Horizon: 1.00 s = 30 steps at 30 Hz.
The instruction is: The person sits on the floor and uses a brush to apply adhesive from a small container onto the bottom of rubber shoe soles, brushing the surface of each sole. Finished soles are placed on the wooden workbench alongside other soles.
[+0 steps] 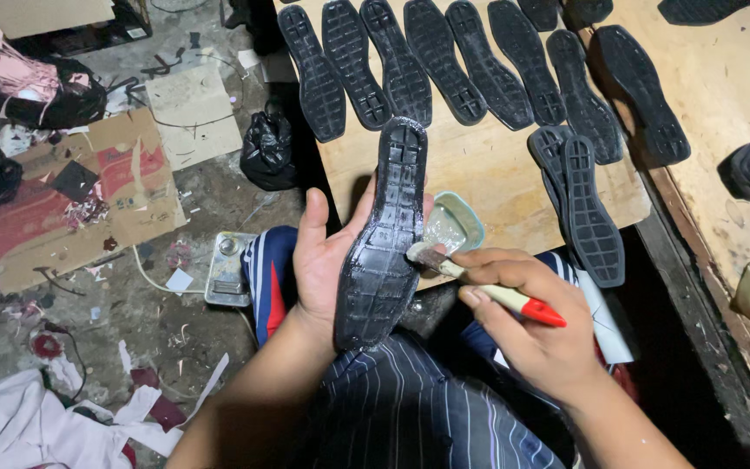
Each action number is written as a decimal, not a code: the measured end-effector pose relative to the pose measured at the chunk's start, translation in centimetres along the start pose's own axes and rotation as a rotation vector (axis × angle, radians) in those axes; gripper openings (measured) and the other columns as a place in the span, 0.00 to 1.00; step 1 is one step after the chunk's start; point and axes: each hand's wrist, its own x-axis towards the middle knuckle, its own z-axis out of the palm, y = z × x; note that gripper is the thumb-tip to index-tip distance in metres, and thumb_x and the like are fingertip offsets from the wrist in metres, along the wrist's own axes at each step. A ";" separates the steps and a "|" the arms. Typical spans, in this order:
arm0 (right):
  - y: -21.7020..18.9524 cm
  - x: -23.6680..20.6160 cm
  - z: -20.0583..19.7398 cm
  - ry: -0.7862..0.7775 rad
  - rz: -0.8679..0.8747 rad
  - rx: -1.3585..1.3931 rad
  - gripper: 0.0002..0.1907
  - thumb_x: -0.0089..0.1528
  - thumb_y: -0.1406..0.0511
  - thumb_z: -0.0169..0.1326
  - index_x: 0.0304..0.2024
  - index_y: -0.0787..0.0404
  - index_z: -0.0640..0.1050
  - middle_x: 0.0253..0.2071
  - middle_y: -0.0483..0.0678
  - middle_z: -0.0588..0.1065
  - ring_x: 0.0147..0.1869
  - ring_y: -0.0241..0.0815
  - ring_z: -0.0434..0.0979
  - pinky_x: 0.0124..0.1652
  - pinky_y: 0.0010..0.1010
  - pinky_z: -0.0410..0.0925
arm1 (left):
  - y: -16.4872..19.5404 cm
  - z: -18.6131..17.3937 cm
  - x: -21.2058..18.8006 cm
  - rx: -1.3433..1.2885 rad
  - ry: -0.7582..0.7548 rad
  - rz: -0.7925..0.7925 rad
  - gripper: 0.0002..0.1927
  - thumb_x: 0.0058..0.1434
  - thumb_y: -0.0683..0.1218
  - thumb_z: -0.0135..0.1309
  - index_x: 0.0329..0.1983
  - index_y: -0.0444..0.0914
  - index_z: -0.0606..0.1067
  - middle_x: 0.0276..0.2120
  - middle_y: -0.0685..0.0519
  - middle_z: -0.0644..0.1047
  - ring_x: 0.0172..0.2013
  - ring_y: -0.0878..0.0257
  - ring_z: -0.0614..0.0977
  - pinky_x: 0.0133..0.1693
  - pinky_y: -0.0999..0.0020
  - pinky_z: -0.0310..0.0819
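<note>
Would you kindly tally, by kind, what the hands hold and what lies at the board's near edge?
Black soles: 3, held sole in left hand, plus overlapping pair
Brush: 1, in right hand
Tub: 1
Total: 5

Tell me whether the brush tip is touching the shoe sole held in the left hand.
Touching. The head view shows the brush, held by the right hand, with its bristles pressed against the edge of the black shoe sole that the left hand holds.

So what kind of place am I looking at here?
Most likely a small shoemaking workshop. Rows of black soles lie on a wooden board, the left hand holds a sole while the right hand works a brush on it, and scraps litter the floor.
</note>
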 end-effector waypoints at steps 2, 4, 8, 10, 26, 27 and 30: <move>-0.1 -0.2 0.6 -0.044 0.004 -0.033 0.10 0.60 0.76 0.59 0.44 0.68 0.77 0.50 0.58 0.80 0.52 0.45 0.83 0.51 0.30 0.74 | 0.1 -0.2 0.3 -0.072 0.019 0.030 0.46 0.68 0.74 0.41 0.80 0.42 0.55 0.69 0.48 0.66 0.71 0.55 0.65 0.72 0.40 0.52; -0.6 -1.0 1.3 -0.096 0.015 -0.004 0.10 0.59 0.75 0.60 0.43 0.67 0.77 0.48 0.56 0.81 0.49 0.42 0.85 0.47 0.28 0.76 | 0.3 -0.6 0.7 -0.114 0.030 0.075 0.45 0.68 0.73 0.41 0.78 0.41 0.57 0.69 0.48 0.67 0.71 0.55 0.65 0.71 0.34 0.52; -1.3 -2.6 2.0 -0.161 0.030 0.048 0.09 0.59 0.74 0.62 0.42 0.65 0.78 0.47 0.54 0.82 0.48 0.42 0.86 0.47 0.28 0.76 | 0.5 -1.5 1.3 -0.160 0.043 0.144 0.43 0.71 0.72 0.40 0.77 0.40 0.58 0.67 0.50 0.68 0.71 0.54 0.64 0.72 0.29 0.51; -1.4 -2.8 1.4 -0.175 0.138 0.132 0.09 0.58 0.75 0.62 0.41 0.66 0.78 0.46 0.55 0.83 0.45 0.42 0.86 0.44 0.28 0.77 | 0.6 -1.7 1.3 -0.178 0.032 0.144 0.42 0.71 0.73 0.40 0.78 0.41 0.59 0.67 0.51 0.68 0.72 0.53 0.63 0.71 0.26 0.50; -1.9 -1.9 2.1 -0.111 -0.133 -0.026 0.12 0.59 0.75 0.61 0.44 0.67 0.76 0.47 0.57 0.79 0.49 0.49 0.84 0.48 0.33 0.76 | 0.0 -0.3 2.4 -0.085 -0.031 0.152 0.44 0.68 0.74 0.39 0.80 0.48 0.55 0.76 0.56 0.58 0.73 0.48 0.59 0.67 0.20 0.48; -1.9 -1.8 2.2 -0.144 -0.148 -0.041 0.13 0.58 0.75 0.63 0.44 0.67 0.75 0.47 0.56 0.79 0.49 0.49 0.84 0.47 0.32 0.76 | -0.2 -0.3 2.5 -0.092 -0.030 0.153 0.44 0.68 0.74 0.39 0.80 0.48 0.55 0.76 0.56 0.58 0.73 0.48 0.59 0.68 0.20 0.48; -1.9 -1.6 2.3 -0.245 -0.108 0.067 0.13 0.57 0.76 0.63 0.44 0.66 0.77 0.47 0.56 0.80 0.48 0.48 0.86 0.46 0.33 0.77 | -0.5 -0.2 2.4 -0.064 -0.009 0.152 0.43 0.68 0.73 0.40 0.80 0.48 0.55 0.76 0.57 0.59 0.73 0.49 0.59 0.67 0.21 0.50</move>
